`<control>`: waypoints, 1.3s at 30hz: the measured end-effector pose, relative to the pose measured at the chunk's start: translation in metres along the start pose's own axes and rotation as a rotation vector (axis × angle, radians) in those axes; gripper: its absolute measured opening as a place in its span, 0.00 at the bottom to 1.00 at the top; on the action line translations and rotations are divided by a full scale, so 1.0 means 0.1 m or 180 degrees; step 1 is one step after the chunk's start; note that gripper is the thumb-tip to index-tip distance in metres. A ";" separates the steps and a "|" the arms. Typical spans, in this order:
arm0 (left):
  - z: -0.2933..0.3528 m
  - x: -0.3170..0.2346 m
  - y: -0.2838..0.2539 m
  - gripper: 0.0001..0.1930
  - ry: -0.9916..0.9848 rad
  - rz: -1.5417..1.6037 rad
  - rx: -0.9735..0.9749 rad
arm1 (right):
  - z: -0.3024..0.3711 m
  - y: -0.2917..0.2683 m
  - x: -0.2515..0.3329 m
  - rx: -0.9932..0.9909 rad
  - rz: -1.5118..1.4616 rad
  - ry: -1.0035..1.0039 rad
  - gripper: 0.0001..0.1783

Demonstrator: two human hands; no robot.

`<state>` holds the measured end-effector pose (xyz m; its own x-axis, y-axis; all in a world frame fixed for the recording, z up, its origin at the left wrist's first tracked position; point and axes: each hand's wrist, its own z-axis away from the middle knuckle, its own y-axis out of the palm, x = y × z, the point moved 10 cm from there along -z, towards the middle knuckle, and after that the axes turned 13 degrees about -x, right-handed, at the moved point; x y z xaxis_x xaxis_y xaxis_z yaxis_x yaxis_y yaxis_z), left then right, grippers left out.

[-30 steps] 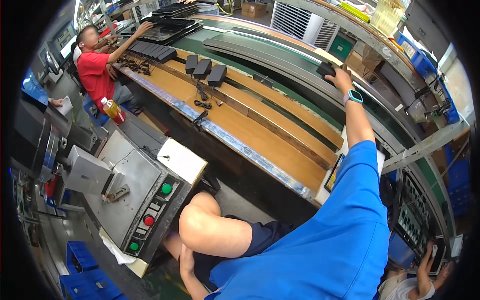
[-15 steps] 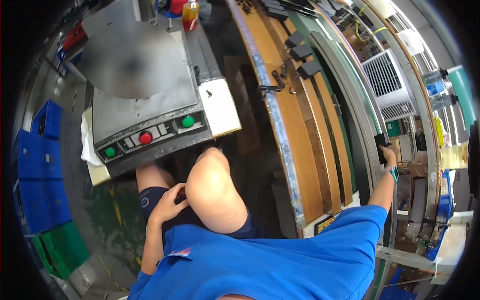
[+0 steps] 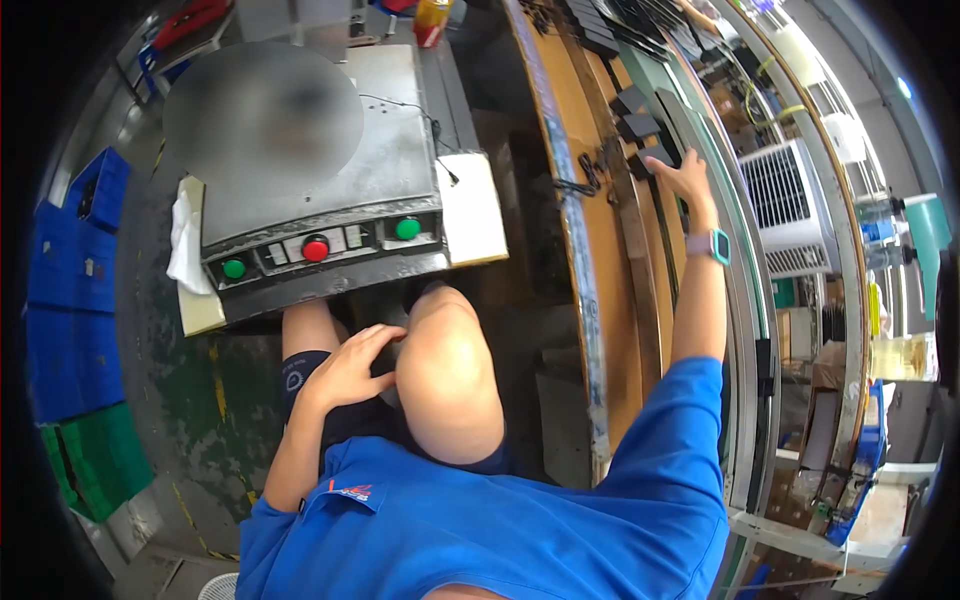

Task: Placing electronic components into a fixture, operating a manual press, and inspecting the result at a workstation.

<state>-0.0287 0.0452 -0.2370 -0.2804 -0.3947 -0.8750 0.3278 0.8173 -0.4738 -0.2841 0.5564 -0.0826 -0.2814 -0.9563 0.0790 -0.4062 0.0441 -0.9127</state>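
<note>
My left hand [image 3: 352,367] rests on my thigh beside my bent knee, its fingers stretched out and holding nothing. My right arm reaches out to the right. My right hand [image 3: 690,185] is at the nearest of three black power adapter-like blocks [image 3: 637,127] lined up on the wooden shelf. Its thumb and fingers are apart, the thumb at the block's edge; whether it touches cannot be told. Bundled black cables [image 3: 585,178] lie just left of these blocks. Another black piece [image 3: 765,366] lies on the long green-edged conveyor [image 3: 742,420], nearer to me than the hand.
A grey machine [image 3: 390,180] with a red button [image 3: 315,248] and two green buttons stands in front of my knees. A white board [image 3: 472,215] juts from its right side. Blue bins [image 3: 60,340] and a green bin [image 3: 105,460] stack at the left.
My right hand has left the black piece on the conveyor and moved left and forward to the blocks on the shelf. My left hand stays on my thigh. The whole view has shifted slightly.
</note>
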 end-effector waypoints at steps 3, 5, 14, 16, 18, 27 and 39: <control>-0.24 -0.17 -0.26 0.28 0.0139 0.0108 -0.0389 | -0.15 0.62 0.20 0.0286 -0.0495 0.0567 0.68; -0.24 -0.20 -0.55 0.28 0.0141 0.0177 -0.0655 | -0.25 0.69 0.08 0.0382 -0.0016 0.0392 0.67; 0.11 0.38 -2.05 0.21 -0.0542 0.0991 -0.1387 | 0.47 -1.78 0.52 -0.1775 -0.0715 -0.0829 0.45; -0.10 0.46 -2.35 0.19 -0.0439 0.0825 -0.1813 | 0.57 -2.27 0.59 -0.1956 -0.1966 -0.0719 0.41; -0.53 0.57 -2.59 0.18 -0.0249 0.0839 -0.2023 | 0.63 -2.51 0.46 -0.2156 -0.2426 -0.0633 0.39; -2.00 0.82 -2.91 0.40 0.0769 -0.1012 -0.2533 | 0.52 -1.74 1.75 -0.0517 -0.3882 -0.0194 0.22; -0.62 0.45 -2.14 0.42 0.0367 0.5394 -0.2039 | 0.85 0.85 4.10 0.2324 -0.4839 0.0238 0.20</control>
<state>-0.1672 -0.1220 -0.1685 -0.1125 0.9496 -0.2926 -0.0584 0.2876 0.9560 -0.3597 0.1432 -0.1618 -0.0877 0.0120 0.9961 0.1237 -0.9921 0.0229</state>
